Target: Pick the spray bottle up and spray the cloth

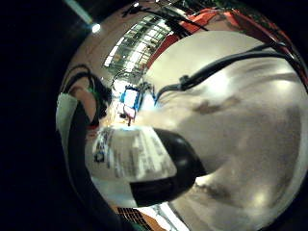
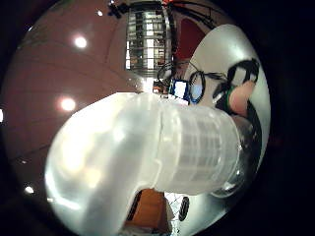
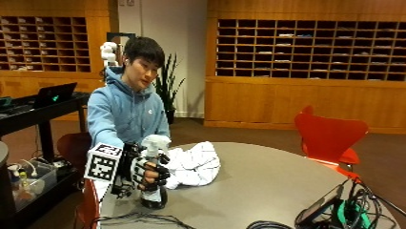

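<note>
In the outside view my gloved right hand (image 3: 147, 172) grips a spray bottle (image 3: 154, 143) upright, its dark base just above or on the round grey table (image 3: 266, 186). The bottle has a white trigger head (image 2: 103, 162) and a ribbed clear neck (image 2: 197, 147), close to my palm. Its label (image 1: 130, 154) and dark lower body (image 1: 168, 168) fill the little finger side view. A crumpled white cloth (image 3: 193, 164) lies on the table right beside the bottle, toward the table's middle. Whether the nozzle faces the cloth I cannot tell.
Black cables (image 3: 146, 220) trail along the table's near edge, with a device and more wires (image 3: 329, 210) at the near right. A red chair (image 3: 329, 136) stands beyond the table. A dark cart with a laptop (image 3: 54, 95) is at the left.
</note>
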A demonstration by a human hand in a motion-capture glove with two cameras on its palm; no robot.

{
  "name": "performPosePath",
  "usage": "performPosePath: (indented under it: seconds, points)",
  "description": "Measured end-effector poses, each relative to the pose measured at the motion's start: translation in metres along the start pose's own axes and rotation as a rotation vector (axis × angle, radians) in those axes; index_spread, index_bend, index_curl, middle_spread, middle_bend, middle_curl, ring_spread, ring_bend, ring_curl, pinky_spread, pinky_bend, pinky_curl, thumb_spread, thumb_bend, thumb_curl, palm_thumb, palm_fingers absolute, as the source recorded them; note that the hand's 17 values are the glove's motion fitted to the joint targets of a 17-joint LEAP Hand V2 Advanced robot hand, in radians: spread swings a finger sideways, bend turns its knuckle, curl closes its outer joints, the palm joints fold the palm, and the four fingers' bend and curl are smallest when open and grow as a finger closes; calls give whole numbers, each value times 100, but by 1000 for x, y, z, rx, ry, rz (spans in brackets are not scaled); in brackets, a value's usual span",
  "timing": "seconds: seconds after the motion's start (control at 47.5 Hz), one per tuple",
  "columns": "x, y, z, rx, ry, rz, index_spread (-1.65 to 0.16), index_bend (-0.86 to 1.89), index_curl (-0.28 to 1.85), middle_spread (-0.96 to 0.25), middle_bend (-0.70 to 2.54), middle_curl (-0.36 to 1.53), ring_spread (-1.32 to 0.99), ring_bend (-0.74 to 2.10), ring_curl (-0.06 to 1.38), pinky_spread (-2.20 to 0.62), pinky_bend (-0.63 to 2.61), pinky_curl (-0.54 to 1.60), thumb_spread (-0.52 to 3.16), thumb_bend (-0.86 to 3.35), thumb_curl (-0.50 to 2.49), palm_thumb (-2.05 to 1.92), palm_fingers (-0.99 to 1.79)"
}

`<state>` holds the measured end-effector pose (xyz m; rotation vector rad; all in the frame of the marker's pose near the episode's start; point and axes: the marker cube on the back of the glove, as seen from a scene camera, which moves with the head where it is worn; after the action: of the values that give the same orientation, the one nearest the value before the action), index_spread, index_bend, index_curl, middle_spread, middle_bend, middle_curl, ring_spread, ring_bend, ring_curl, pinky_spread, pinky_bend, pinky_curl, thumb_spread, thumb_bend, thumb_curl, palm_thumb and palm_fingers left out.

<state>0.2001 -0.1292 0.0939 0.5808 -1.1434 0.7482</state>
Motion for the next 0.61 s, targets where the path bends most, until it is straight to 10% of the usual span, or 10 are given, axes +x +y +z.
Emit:
performPosePath:
  seconds: [0.61]
  points:
    - [-74,25,-14,-369,631,-294,-21,39,49,-16,49,46,-20,50,41,-28,32,38,21,-3,65,95,140]
